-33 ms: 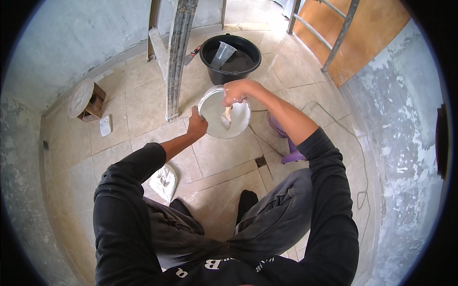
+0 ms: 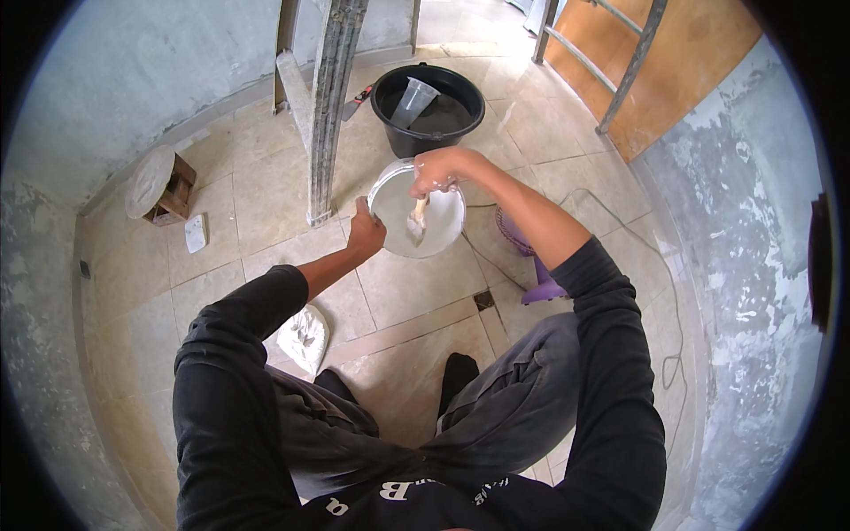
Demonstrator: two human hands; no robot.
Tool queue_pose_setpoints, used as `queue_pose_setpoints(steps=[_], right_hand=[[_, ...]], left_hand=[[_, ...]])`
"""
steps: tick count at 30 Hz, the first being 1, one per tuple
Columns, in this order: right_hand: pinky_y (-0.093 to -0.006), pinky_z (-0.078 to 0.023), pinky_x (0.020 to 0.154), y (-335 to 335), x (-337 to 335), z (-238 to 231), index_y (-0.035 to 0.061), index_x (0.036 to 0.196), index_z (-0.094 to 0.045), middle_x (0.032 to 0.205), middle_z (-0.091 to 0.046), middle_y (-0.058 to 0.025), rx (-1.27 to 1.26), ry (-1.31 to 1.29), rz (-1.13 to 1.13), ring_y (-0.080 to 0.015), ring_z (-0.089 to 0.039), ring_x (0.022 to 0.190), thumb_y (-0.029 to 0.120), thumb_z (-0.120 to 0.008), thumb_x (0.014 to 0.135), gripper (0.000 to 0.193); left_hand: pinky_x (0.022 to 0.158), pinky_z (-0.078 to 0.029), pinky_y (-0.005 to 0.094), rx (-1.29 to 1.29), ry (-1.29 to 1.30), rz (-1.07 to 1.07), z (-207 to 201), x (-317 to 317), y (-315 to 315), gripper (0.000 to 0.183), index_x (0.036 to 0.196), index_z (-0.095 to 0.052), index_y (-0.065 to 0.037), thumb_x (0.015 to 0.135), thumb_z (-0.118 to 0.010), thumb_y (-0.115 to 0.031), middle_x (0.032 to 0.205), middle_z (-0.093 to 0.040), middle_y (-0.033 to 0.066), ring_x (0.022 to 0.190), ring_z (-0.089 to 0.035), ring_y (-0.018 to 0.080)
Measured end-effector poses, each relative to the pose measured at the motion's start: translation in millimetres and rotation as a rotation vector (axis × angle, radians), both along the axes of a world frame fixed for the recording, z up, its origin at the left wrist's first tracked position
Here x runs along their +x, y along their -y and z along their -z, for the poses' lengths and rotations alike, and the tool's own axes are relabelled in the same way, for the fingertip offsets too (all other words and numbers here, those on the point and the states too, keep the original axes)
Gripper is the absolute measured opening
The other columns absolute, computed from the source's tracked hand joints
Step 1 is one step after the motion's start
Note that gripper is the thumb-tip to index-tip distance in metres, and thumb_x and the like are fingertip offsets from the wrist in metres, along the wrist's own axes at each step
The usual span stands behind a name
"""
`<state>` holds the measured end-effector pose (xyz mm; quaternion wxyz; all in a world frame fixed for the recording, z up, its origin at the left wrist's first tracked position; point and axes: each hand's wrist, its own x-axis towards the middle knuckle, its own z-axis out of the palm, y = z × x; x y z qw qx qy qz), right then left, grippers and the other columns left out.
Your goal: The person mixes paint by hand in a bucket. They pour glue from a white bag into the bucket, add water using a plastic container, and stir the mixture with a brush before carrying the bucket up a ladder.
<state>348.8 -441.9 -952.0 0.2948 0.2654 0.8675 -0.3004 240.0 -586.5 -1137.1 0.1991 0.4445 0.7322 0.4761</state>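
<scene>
A round white bucket (image 2: 453, 208) stands on the tiled floor in front of me, with a pale greyish-white mixture (image 2: 394, 221) inside. My left hand (image 2: 367, 227) is closed on the bucket's left rim. Over the far side of the bucket, my right hand (image 2: 440, 170) grips a light-handled tool (image 2: 417, 221) pointing down into it. The tool's lower end is coated in white, so I cannot tell whether it is a brush or a scraper. White smears mark the right hand's fingers.
Behind the bucket sits a black tub (image 2: 428, 133) holding a clear plastic cup (image 2: 414, 102). A ladder leg (image 2: 329, 133) stands left of them. Right of the bucket lie a purple object (image 2: 542, 285) and a cord (image 2: 651, 250). An open white bag (image 2: 304, 338) rests near my left foot.
The tool's coated end has swung slightly left and toward me in the bucket, and my right hand has shifted a little left. My left hand and the bucket look unmoved.
</scene>
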Motion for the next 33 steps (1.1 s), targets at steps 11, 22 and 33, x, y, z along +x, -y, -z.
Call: queue_pose_setpoints(steps=[11,22,33], right_hand=[[-0.0337,-0.041,0.042,-0.1,0.8,16.9,0.0008,0.066,-0.064,0.054,-0.056,-0.0105,0.227,0.136,-0.078,-0.0219,-0.053,0.044,0.023,-0.061,0.065,0.023],[-0.0398,-0.052,0.071,31.6,24.5,126.8,0.0011,0.084,-0.067,0.082,-0.066,-0.0195,0.558,-0.260,-0.153,-0.0337,-0.065,0.080,0.019,-0.062,0.074,0.021],[-0.0411,-0.050,0.071,10.5,11.5,122.5,-0.0040,0.084,-0.062,0.073,-0.062,-0.0242,0.081,-0.466,0.212,-0.0354,-0.064,0.074,0.025,-0.053,0.081,0.031]], left_hand=[[0.074,-0.046,0.0503,-0.087,0.022,-0.030,0.3,1.9,-1.1,0.034,0.112,-0.032,-0.001,0.080,-0.044,-0.002,0.088,-0.059,0.0311,0.087,-0.058,0.0460],[0.075,-0.047,0.0495,-0.188,0.169,-0.044,-11.3,5.6,-6.6,0.033,0.110,-0.033,-0.001,0.081,-0.048,-0.004,0.092,-0.059,0.0311,0.088,-0.059,0.0453],[0.076,-0.048,0.0458,-0.148,0.146,-0.048,-7.3,0.5,4.3,0.037,0.105,-0.035,-0.004,0.076,-0.057,-0.006,0.096,-0.059,0.0287,0.093,-0.059,0.0430]])
